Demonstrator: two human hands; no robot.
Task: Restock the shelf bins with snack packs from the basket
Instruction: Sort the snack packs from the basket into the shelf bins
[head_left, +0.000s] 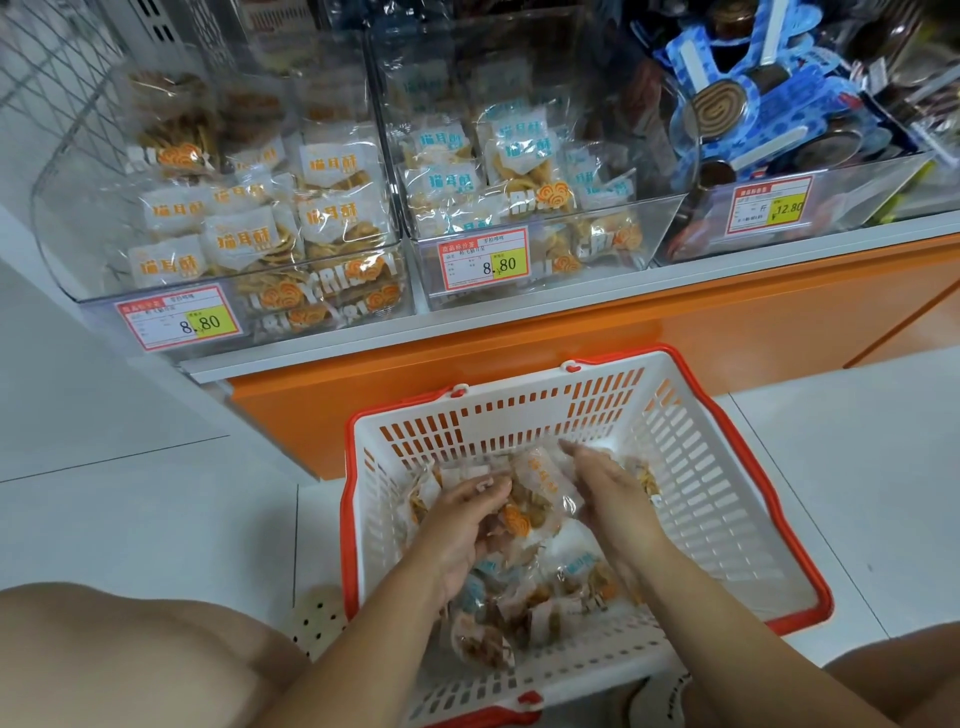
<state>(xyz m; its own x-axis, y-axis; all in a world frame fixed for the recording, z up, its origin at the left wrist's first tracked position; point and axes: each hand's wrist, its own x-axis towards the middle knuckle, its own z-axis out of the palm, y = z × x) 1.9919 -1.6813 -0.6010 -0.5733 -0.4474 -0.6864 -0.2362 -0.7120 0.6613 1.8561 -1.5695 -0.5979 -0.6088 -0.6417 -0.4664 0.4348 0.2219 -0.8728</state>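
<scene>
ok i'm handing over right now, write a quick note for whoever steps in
Left hand: in the basket, fingers curled over snack packs.
Right hand: fingers straight, pressing an orange-print pack toward the left hand.
Done: left bin holds orange-print packs, middle bin blue-print ones.
Left: a heap of both prints lies in the basket; lift this handful out and drop it into the matching bin, then repeat.
</scene>
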